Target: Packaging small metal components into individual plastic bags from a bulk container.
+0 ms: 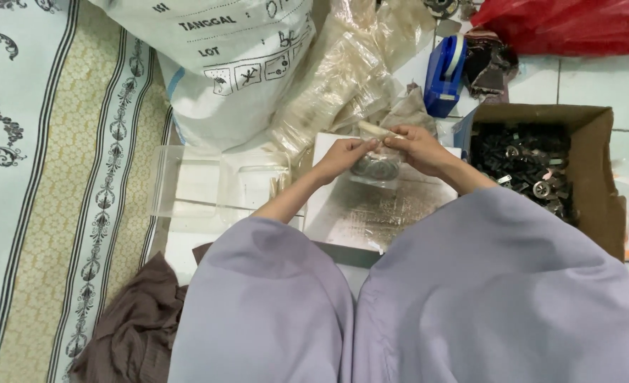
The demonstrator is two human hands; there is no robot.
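Note:
My left hand [341, 156] and my right hand [417, 147] meet over a white board [371, 213] on the floor. Together they pinch the top of a small clear plastic bag [377, 167] that hangs below them with round metal parts inside. A pale rolled strip [372, 129] sticks out above my fingers. Both wrists come out of wide lavender sleeves [470, 284].
A cardboard box [598, 177] of dark metal parts sits at the right. A blue tape dispenser [443, 74] and a red plastic bag [577, 25] lie beyond. A large white sack [236, 64], clear bags [335, 85] and a clear plastic tray [194, 188] are at the left, beside a patterned rug [45, 177].

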